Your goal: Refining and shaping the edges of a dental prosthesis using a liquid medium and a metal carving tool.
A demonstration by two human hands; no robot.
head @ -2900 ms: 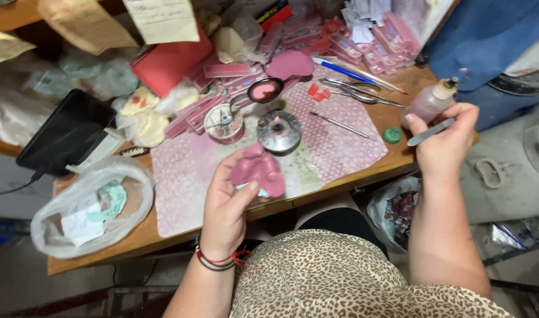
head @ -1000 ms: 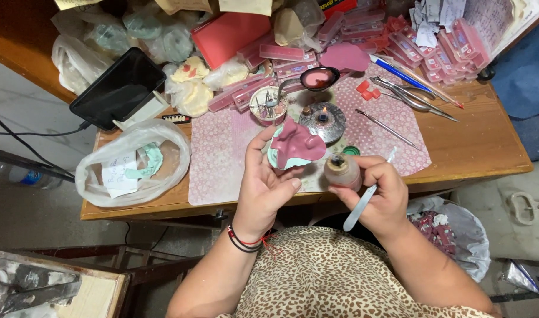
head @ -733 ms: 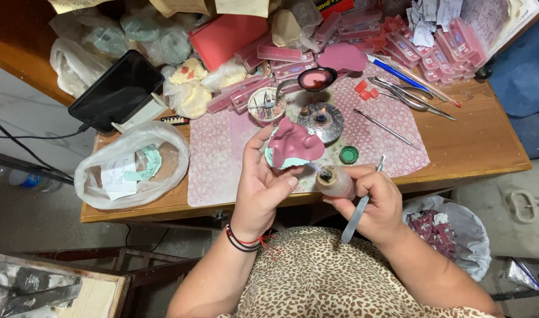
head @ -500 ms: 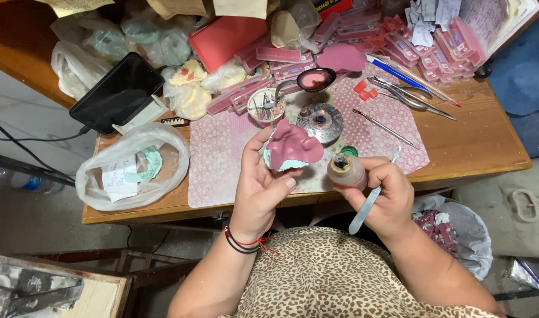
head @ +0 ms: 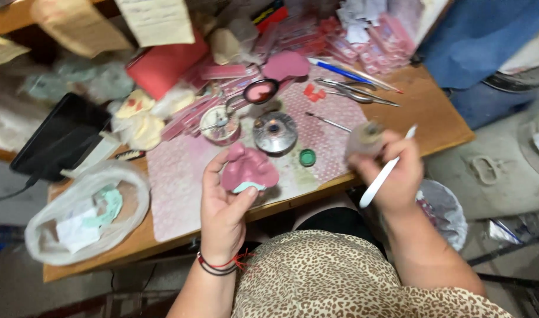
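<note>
- Head view, nearest edge: leopard-print top [head: 340, 277] at 6 o'clock, both forearms rising from it.
- Left hand [head: 222, 206] just left of centre, palm up, fingers curled round a pink moulded piece [head: 249, 168] with a pale green edge, held above the near edge of the wooden table [head: 425, 115]; red and black bracelets [head: 219, 265] at the wrist.
- Right hand [head: 393, 176] at 3 o'clock, blurred, closed on a small brownish bottle [head: 363, 138] near the fingertips and a white slender tool [head: 387, 174] slanting down across the palm.
- Between the hands, small green cap [head: 307, 157] lying on a pink patterned mat [head: 181, 182].
- Beyond the pink piece, at 12 o'clock from it, round metal dish [head: 275, 131], and just left of it a round clear container [head: 220, 125].
- At 8 o'clock, clear plastic bag [head: 84, 215] holding paper scraps, near the table's left edge.
- At 9 o'clock, black tablet [head: 54, 138] propped at a tilt.
- At 4 o'clock, below the table, bin lined with plastic [head: 443, 212].
- Farther, at 1 o'clock, metal pliers [head: 355, 91] and a blue pen [head: 334, 69] beside pink packets [head: 375, 44].
- At 11 o'clock, red pouch [head: 163, 62] under hanging paper notes [head: 154, 20].
- At 2 o'clock, far corner, blue denim cloth [head: 481, 35].
</note>
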